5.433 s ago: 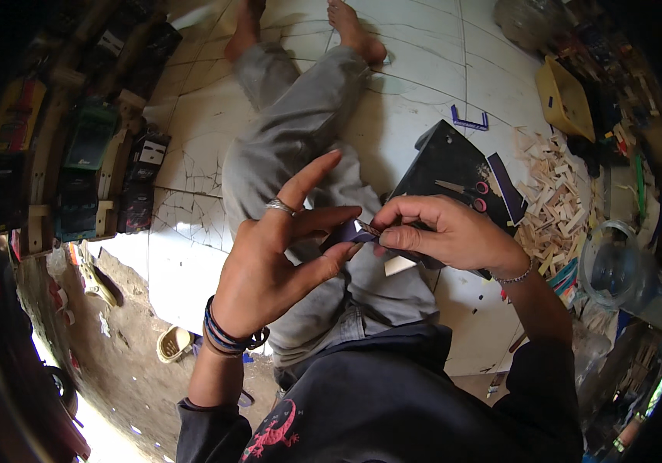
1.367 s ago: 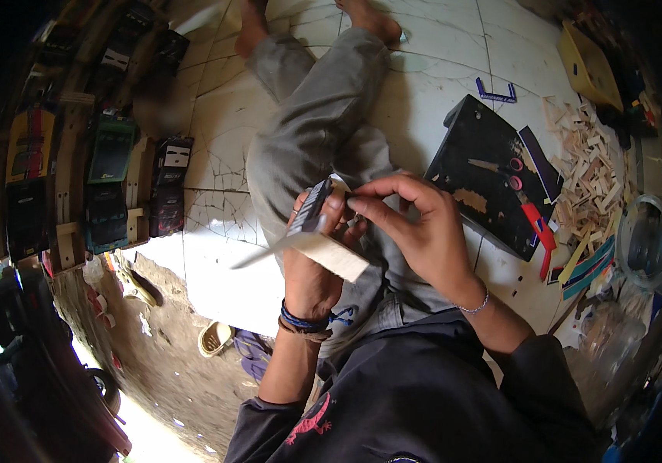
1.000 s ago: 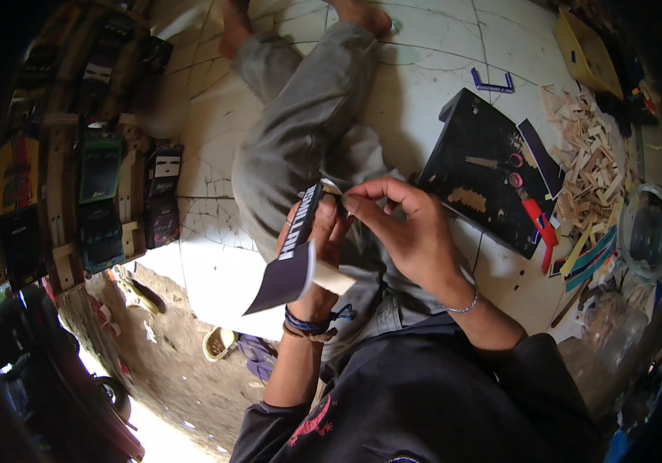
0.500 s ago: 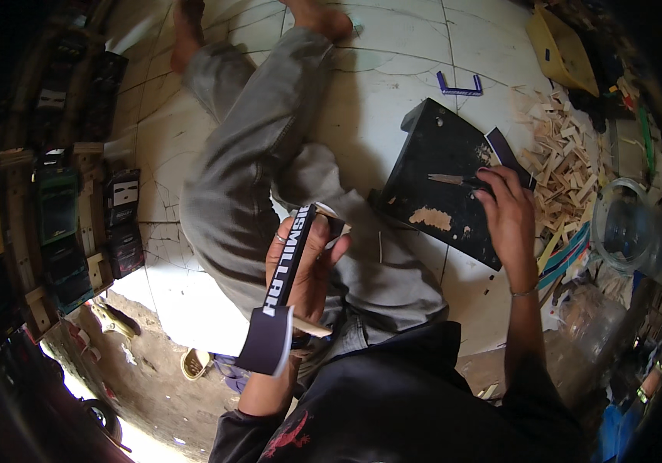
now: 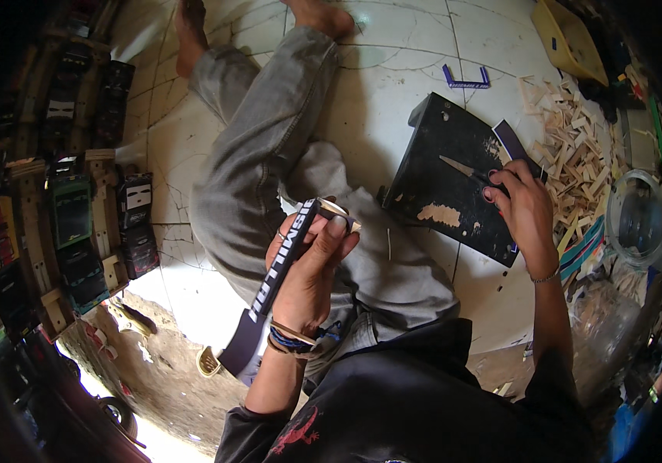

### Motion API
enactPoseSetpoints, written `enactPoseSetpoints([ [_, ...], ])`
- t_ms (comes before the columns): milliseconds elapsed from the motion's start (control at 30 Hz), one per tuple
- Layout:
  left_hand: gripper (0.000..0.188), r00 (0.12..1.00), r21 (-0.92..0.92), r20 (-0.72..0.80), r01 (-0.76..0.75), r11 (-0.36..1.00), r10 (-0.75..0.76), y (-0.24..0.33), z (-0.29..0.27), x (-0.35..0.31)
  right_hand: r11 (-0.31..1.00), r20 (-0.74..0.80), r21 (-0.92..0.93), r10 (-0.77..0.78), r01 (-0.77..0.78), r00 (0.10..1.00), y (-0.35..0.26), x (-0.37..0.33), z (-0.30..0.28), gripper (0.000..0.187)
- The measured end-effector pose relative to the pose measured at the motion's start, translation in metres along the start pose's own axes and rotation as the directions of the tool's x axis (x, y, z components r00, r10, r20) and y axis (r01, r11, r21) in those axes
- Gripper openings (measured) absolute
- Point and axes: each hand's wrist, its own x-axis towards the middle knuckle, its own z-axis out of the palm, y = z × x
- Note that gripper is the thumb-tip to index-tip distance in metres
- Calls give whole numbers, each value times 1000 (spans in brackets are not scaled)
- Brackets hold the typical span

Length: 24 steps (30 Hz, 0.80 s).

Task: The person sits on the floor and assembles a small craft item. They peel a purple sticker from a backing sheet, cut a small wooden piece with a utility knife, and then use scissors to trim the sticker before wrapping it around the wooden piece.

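My left hand (image 5: 305, 282) is closed around a narrow wooden piece (image 5: 351, 225), whose pale wood shows by the thumb. Along it runs a dark strip with white lettering (image 5: 280, 258); the strip's wider lower end hangs loose past my wrist. My right hand (image 5: 525, 204) rests over the black board, fingers curled on the dark handles of a pair of scissors (image 5: 461, 167). The blades are together and point left; the handles are mostly hidden under the fingers. Beyond that hand, another dark strip (image 5: 510, 140) lies across the board's right edge.
The low black board (image 5: 423, 174), its paint worn, stands on the tiled floor. Right of it are a heap of small wood offcuts (image 5: 574, 143), a yellow tub (image 5: 566, 38) and a clear round container (image 5: 638, 212). A purple U-shaped frame (image 5: 467, 83) lies beyond; dark racks (image 5: 76, 208) line the left.
The strip's loose end has swung down and left from across my wrist. The scissors have turned so their tips point further away from me. The whole view has shifted slightly.
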Motion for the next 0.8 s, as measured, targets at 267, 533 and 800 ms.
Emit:
enactPoseSetpoints([
  [267,15,993,-8,-67,-103,995,102,4,11,-4,405,425,841,-84,-358,901,-42,-11,-25,19],
  [533,15,992,18,-35,-122,992,122,13,6,-12,551,-12,813,-310,190,951,-98,-18,-23,24],
  [800,19,990,60,-34,-137,989,139,18,2,-18,744,-67,579,-364,333,929,-107,-10,-36,39],
])
